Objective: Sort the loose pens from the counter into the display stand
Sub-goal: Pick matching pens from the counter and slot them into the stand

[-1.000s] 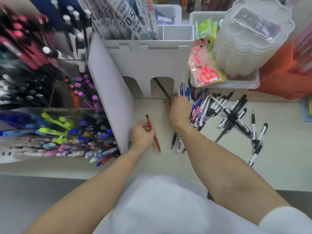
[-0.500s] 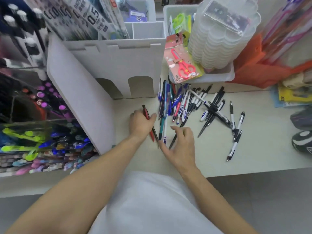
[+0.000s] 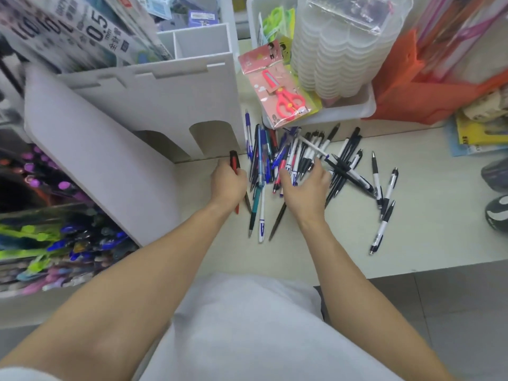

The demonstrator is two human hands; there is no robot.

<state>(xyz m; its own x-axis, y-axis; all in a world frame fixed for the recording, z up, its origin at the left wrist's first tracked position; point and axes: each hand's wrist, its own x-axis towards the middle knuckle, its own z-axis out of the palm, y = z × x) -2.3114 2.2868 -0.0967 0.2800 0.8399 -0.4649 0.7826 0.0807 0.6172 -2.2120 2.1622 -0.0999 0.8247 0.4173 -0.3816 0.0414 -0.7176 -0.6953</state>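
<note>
right hand has moved up onto the heap of loose pens, fingers spread; left hand still grips the slim red pen; white plastic tray at one o'clock holds stacked clear boxes

The person wore a plain white short-sleeved top, loose and lightly creased across the front, with no print or markings. A white sleeve edge showed at the lower left corner. Both forearms and both hands were bare, without watch, rings or gloves.
</note>
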